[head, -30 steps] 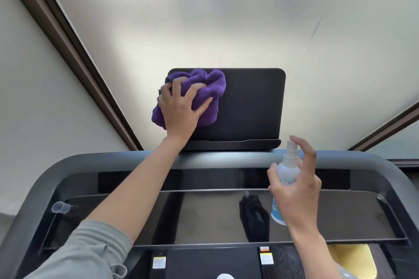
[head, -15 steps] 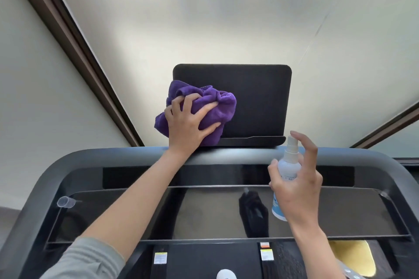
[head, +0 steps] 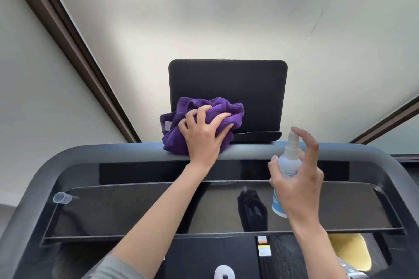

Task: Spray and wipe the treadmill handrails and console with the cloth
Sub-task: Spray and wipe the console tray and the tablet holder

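Cloth (head: pixel 204 120), purple and bunched, sits under the left hand (head: pixel 204 138), whose fingers (head: pixel 217 118) are spread and curled into its folds, pressing it against the lower left corner of the dark screen (head: pixel 227 88) and down onto the grey top rail (head: pixel 113 149) just below the palm. A loose fold with a small label hangs out to the left of the fingers, past the screen's edge. That slack could drag or slip free if the hand sweeps fast, leaving a stretch of the panel untouched. Pushing hard at one low corner might also rock the screen on its ledge.

To the right, the right hand (head: pixel 297 186) wraps the white spray bottle (head: pixel 286 167), thumb and lower fingers closed round its body, forefinger raised clear above the nozzle. The bottle hangs over the glossy black tray (head: pixel 113 208). A careless press here would likely mist the wiping hand's wrist or the tray, not the screen, and wet fingers loosen the hold on the bottle.
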The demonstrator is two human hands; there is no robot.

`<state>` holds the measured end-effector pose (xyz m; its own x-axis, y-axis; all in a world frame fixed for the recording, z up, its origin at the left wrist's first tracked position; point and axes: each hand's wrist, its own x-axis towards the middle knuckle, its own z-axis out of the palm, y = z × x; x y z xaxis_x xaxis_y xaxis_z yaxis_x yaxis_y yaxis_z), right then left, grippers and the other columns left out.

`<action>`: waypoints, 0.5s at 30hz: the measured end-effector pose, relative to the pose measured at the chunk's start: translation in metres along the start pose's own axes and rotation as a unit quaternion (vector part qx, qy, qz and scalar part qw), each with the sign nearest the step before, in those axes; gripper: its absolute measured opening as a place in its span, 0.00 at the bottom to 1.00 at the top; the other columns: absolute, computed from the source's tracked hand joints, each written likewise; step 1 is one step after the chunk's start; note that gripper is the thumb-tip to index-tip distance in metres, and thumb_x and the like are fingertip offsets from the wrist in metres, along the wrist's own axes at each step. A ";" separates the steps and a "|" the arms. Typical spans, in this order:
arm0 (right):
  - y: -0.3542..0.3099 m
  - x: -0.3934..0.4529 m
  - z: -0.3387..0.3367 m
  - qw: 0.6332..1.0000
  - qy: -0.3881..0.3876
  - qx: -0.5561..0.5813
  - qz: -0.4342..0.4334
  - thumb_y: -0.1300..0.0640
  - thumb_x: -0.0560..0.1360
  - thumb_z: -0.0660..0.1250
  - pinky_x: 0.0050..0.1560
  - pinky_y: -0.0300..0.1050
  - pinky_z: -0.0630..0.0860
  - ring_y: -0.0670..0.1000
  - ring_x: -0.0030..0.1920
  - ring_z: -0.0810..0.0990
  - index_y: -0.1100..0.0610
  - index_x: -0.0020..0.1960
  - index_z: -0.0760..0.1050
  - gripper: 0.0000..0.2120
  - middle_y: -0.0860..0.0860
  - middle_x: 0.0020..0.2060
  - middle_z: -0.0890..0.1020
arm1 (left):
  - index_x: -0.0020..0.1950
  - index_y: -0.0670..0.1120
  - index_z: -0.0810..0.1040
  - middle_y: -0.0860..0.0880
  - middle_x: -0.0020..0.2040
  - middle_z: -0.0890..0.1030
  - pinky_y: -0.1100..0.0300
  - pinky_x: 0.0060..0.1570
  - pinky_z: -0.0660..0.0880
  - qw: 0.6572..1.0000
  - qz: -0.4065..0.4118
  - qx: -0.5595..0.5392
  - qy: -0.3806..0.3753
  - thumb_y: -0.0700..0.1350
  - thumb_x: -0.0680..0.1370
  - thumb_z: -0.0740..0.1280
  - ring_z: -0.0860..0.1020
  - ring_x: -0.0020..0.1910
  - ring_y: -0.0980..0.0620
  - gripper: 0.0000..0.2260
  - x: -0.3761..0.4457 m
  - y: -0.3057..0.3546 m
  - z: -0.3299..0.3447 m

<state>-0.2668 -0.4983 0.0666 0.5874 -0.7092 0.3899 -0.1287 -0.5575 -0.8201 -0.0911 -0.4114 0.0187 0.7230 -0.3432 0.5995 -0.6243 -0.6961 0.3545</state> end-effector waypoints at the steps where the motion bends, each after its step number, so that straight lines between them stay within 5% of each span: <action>1: 0.000 0.000 0.000 1.000 0.000 0.002 -0.002 0.70 0.72 0.71 0.31 0.44 0.77 0.51 0.27 0.77 0.44 0.65 0.64 0.32 0.49 0.35 0.77 | 0.53 0.58 0.83 0.49 0.57 0.78 0.48 0.49 0.67 1.000 0.003 0.017 -0.002 0.59 0.75 0.67 0.74 0.54 0.42 0.10 0.003 0.007 0.008; 8: 0.002 0.001 0.003 1.000 -0.013 0.014 0.003 0.70 0.72 0.69 0.31 0.40 0.76 0.52 0.26 0.76 0.45 0.66 0.64 0.31 0.54 0.34 0.77 | 0.54 0.56 0.83 0.46 0.56 0.79 0.49 0.45 0.71 0.987 0.115 0.100 -0.051 0.62 0.75 0.63 0.75 0.51 0.40 0.16 -0.009 -0.047 -0.005; 13: -0.001 -0.001 0.007 0.999 -0.030 0.031 0.007 0.69 0.73 0.69 0.31 0.49 0.78 0.54 0.26 0.76 0.44 0.66 0.63 0.31 0.55 0.34 0.76 | 0.54 0.49 0.84 0.41 0.53 0.78 0.45 0.45 0.74 0.999 0.012 0.030 -0.037 0.59 0.76 0.62 0.76 0.48 0.37 0.18 -0.008 -0.090 -0.042; 15: -0.001 -0.003 0.008 0.999 -0.028 0.034 0.005 0.69 0.73 0.69 0.31 0.49 0.78 0.53 0.26 0.76 0.44 0.66 0.63 0.31 0.54 0.33 0.76 | 0.53 0.50 0.84 0.42 0.52 0.79 0.46 0.47 0.73 0.999 0.044 0.004 0.003 0.58 0.76 0.64 0.75 0.48 0.39 0.17 -0.007 -0.082 -0.046</action>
<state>-0.2617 -0.4924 0.0631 0.6308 -0.6879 0.3589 -0.0811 -0.5185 -0.8512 -0.0587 -0.3234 0.0185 0.6637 -0.4001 0.6320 -0.6834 -0.6678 0.2949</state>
